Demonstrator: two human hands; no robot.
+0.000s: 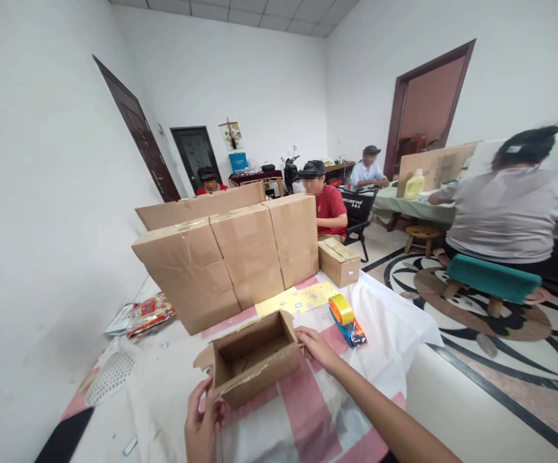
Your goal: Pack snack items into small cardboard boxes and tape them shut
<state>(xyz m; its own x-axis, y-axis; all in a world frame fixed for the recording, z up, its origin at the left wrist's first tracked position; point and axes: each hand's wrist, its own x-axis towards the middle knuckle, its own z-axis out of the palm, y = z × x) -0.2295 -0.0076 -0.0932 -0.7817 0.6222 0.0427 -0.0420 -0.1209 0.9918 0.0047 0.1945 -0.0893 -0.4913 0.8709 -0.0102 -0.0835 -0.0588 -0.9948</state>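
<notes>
A small open cardboard box lies on the pink-and-white cloth in front of me, its flaps up and its inside bare. My left hand grips its near left corner, fingers curled on the flap. At the box's right end, my right hand holds the side, fingers bent against the cardboard. A tape dispenser with a yellow roll lies just to the right of that hand.
Three taped cartons stand in a row behind the box, with a small closed carton at their right and a yellow sheet before them. Snack packets lie at the left. Several people sit at tables beyond; a green stool stands right.
</notes>
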